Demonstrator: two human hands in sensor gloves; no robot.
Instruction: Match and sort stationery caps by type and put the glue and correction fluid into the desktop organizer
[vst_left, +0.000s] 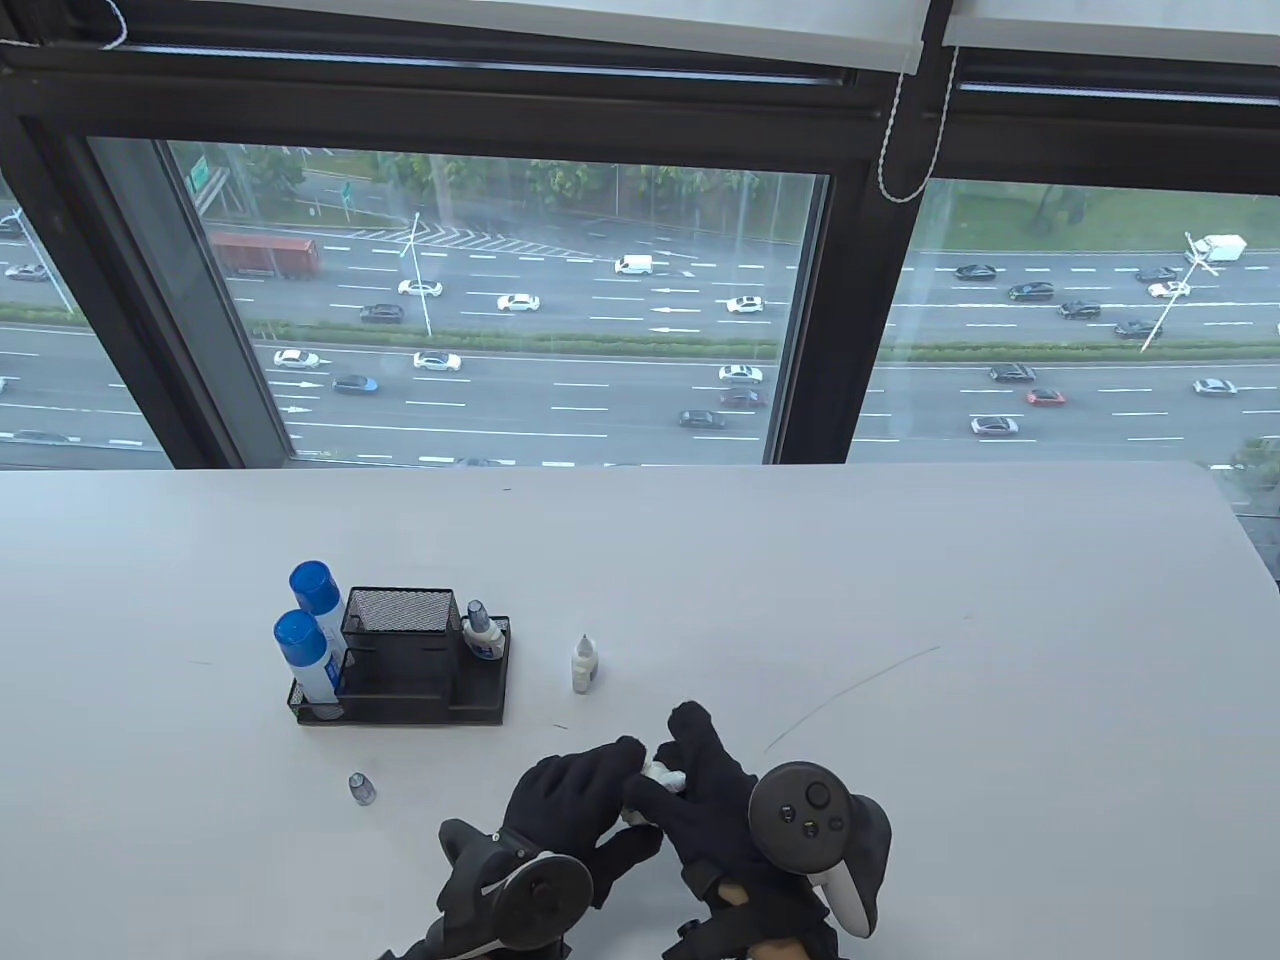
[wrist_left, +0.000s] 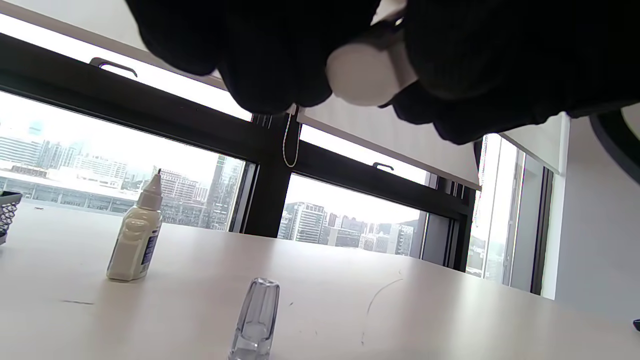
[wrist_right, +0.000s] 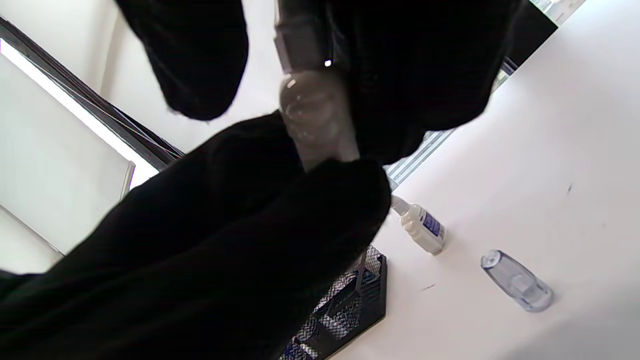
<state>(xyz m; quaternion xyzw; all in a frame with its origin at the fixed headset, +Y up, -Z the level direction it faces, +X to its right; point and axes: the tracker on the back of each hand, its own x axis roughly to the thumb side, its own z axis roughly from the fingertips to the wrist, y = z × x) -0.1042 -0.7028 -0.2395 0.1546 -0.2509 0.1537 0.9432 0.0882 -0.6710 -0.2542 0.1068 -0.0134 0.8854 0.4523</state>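
Item: small white bottle (vst_left: 662, 776), being gripped between left hand (vst_left: 572, 800) and right hand (vst_left: 712, 800) above the table's near edge; clear cap (wrist_right: 312, 112) being fitted. Next: placement into mesh organizer (vst_left: 400, 665) being called for.

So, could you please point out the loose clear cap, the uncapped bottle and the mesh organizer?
clear cap (vst_left: 361, 788), table view, its body.
uncapped bottle (vst_left: 584, 667), table view, its belly.
mesh organizer (vst_left: 478, 708), table view, its front wall.

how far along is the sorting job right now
Done: two blue-capped glue sticks and one capped small bottle sit in the black mesh organizer. In hand: both hands hold a small white bottle. Left: uncapped white bottle and clear cap on the table.
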